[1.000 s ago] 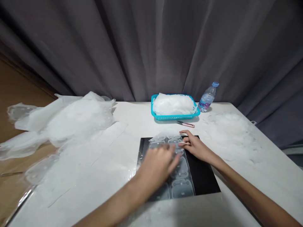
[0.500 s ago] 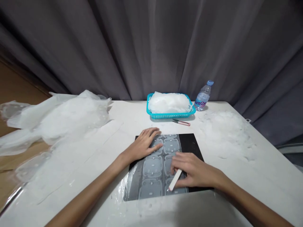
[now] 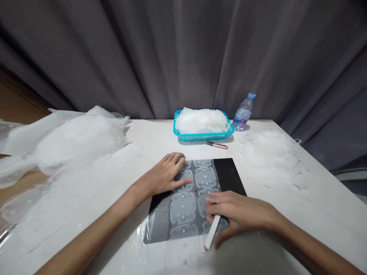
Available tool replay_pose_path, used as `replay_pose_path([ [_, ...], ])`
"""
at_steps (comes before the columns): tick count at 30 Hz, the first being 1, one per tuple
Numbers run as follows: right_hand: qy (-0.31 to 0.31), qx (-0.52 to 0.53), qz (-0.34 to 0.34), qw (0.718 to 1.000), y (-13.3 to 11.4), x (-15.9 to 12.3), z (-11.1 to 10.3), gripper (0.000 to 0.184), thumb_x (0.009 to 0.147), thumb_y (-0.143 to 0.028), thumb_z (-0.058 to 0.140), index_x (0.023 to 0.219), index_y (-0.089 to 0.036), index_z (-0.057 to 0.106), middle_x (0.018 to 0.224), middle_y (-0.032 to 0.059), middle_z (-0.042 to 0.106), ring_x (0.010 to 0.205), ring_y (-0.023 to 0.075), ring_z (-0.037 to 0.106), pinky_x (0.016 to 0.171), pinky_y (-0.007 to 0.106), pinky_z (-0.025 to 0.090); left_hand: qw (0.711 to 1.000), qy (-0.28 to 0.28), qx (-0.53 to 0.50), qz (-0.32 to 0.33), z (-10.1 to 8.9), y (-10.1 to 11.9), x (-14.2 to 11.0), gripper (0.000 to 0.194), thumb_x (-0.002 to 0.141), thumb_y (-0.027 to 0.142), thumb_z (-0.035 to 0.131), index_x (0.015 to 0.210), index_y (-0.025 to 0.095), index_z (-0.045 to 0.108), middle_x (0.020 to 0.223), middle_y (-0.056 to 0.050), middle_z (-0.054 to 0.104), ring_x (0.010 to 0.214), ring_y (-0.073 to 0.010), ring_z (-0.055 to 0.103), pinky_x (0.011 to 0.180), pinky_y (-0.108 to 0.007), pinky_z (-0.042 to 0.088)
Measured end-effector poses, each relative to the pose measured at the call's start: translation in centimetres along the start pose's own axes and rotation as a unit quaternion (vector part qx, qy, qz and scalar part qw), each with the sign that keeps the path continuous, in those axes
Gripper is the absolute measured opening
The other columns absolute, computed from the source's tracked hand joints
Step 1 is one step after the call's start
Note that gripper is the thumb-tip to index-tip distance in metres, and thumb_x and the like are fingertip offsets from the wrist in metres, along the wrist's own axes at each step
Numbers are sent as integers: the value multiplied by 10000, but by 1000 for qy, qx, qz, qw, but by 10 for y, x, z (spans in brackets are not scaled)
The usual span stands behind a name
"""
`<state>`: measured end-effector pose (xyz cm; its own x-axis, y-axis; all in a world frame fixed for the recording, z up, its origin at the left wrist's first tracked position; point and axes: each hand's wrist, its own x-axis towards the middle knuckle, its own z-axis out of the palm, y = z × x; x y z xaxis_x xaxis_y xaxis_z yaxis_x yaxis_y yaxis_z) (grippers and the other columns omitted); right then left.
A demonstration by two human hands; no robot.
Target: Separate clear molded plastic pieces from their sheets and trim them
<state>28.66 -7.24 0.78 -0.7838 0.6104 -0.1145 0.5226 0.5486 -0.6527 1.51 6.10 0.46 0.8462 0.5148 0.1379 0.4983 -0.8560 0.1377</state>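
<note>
A clear plastic sheet (image 3: 183, 206) with rows of moulded rounded shapes lies on a black mat (image 3: 229, 173) on the white table. My left hand (image 3: 166, 175) rests flat on the sheet's far left part, fingers stretched out. My right hand (image 3: 237, 214) is closed around a slim white tool (image 3: 212, 231) with a reddish tip. The tool points down toward the sheet's near right corner.
A turquoise basket (image 3: 200, 135) heaped with clear plastic pieces stands at the back, a water bottle (image 3: 243, 112) to its right. Small pink-handled scissors (image 3: 218, 144) lie in front of the basket. Crumpled plastic film (image 3: 65, 141) covers the left side; plastic scraps (image 3: 272, 152) lie right.
My left hand moved to the sheet's far left and settled flat. My right hand came from the sheet's far edge to its near right corner with the white tool.
</note>
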Motion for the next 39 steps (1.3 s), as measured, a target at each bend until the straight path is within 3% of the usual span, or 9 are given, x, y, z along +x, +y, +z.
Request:
replay_pose_path([
  [6,-27,-9,-41,999,-3,-4,3,370,859,-553,839,870,-216,685,983,-3,663,1039,189,640,722,262,360,996,32,-78,-35,4,28,11,445,1076,596,484,1202,176,564,1312,-164,653,1201,-334,659,1066,-526,529],
  [10,0,24,-37,999,-4,-1,7,326,935,-514,778,853,-215,675,927,-19,667,901,144,638,705,242,377,989,54,-137,-9,23,39,18,406,1078,501,552,1352,203,533,1483,-151,606,1379,-317,594,1161,-511,483],
  [14,141,-16,-21,990,3,8,9,357,1091,-425,570,830,-190,629,807,-4,660,722,132,586,676,266,394,989,50,-142,-12,33,37,19,473,1059,500,593,1443,227,549,1600,-140,534,1483,-326,518,1225,-532,429],
  [19,331,-224,61,915,30,10,2,394,1128,-338,446,812,-183,623,792,76,667,768,214,561,680,339,343,989,40,-139,0,33,36,18,507,1072,510,564,1510,261,513,1621,-109,537,1522,-302,483,1246,-525,404],
  [21,305,-202,68,928,37,6,-5,328,1096,-377,536,843,-183,616,830,69,671,800,215,571,682,328,347,990,39,-134,7,33,39,17,515,1069,514,566,1518,268,513,1632,-105,525,1521,-305,484,1253,-521,395],
  [24,180,-95,38,978,33,-2,-14,298,1014,-432,695,858,-194,605,829,13,653,782,177,589,687,288,364,991,40,-127,6,32,44,16,510,1060,511,577,1494,245,540,1653,-116,493,1511,-320,490,1260,-516,389],
  [27,90,-33,30,995,18,-8,-18,338,925,-483,800,851,-207,620,830,-19,660,820,167,625,722,265,373,991,35,-133,-2,31,49,15,551,1050,527,589,1510,232,519,1641,-123,505,1498,-328,502,1259,-521,393],
  [35,0,-37,63,997,-2,-15,-19,249,865,-427,860,924,-238,709,812,-35,720,772,159,672,683,268,351,992,9,-129,-8,31,56,10,613,1045,576,581,1545,235,486,1695,-136,428,1522,-339,474,1253,-547,400],
  [39,14,-12,29,999,-1,-15,-21,241,885,-441,840,836,-234,727,740,-42,703,699,137,645,651,262,351,991,-1,-134,-7,33,56,10,657,1017,613,606,1556,258,484,1718,-129,391,1529,-360,464,1237,-578,419],
])
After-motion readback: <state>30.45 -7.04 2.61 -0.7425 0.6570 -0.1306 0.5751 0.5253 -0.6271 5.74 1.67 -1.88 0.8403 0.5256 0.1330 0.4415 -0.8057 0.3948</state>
